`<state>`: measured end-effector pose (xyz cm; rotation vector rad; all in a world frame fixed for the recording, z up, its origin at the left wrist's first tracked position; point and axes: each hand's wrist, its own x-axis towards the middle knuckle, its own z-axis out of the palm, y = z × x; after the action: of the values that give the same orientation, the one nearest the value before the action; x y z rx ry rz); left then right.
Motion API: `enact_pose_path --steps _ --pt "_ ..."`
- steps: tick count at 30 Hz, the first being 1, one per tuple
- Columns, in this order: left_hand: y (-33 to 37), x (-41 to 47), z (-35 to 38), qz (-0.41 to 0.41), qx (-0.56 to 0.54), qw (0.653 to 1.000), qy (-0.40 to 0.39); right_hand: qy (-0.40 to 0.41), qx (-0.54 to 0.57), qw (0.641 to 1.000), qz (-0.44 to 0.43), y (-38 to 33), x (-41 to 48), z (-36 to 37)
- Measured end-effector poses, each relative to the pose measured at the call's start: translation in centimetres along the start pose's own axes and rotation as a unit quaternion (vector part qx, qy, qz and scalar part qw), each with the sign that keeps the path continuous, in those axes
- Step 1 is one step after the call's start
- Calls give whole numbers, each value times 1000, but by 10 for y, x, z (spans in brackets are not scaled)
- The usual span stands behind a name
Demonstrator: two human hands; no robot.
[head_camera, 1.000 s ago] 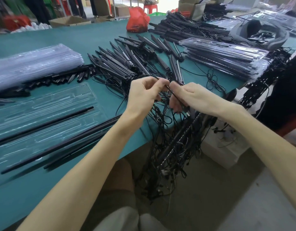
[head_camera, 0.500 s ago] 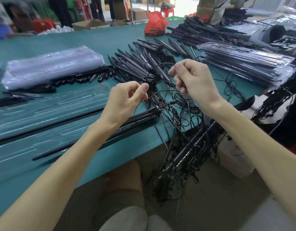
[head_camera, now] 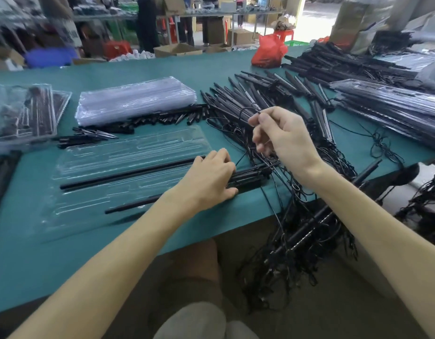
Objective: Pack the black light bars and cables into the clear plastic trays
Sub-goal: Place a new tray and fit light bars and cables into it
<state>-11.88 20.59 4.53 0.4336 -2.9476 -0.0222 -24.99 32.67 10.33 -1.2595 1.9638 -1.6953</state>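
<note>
Green-covered table (head_camera: 138,69). An open clear plastic tray (head_camera: 128,152) lies near the front edge, left of centre, with one black light bar (head_camera: 128,174) seated along its length. A second black bar (head_camera: 138,204) lies nearer the front edge, its right part hidden under the left forearm.

Left hand (head_camera: 209,178) rests palm down at the tray's right end – fingers curled over a bundle of bar ends (head_camera: 250,176), thumb tip touching the table. Whether it grips the bundle cannot be told.

Right hand (head_camera: 282,135) is raised above the table, fingers bent, thumb and forefinger pinching a thin black cable (head_camera: 245,111) that loops up from the pile below.

A tangle of cables (head_camera: 304,236) and bars hangs over the front edge at the right. Loose light bars (head_camera: 250,99) fan out across the middle of the table. A stack of empty trays (head_camera: 135,100) sits behind the open tray; filled trays (head_camera: 392,111) are stacked toward the right edge – a red plastic bag (head_camera: 267,52) stands at the far edge.
</note>
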Motion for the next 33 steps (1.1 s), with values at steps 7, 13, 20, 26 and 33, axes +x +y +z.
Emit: enact_pose_path --steps 7,13,20,26,33 --pt "11 -9 -24 0 -40 997 68 106 8 993 -41 1 -14 -27" --pt "1 -5 -47 11 -78 995 58 151 13 986 -76 2 -18 -36" --pt "-10 -12 -44 -15 -112 993 39 139 -11 989 -52 14 -21 -31" --pt "-36 -16 -58 -43 -223 966 122 187 -53 978 -71 19 -14 -30" --pt "-36 -16 -67 -143 -360 898 209 189 -142 963 -127 21 -12 -16"
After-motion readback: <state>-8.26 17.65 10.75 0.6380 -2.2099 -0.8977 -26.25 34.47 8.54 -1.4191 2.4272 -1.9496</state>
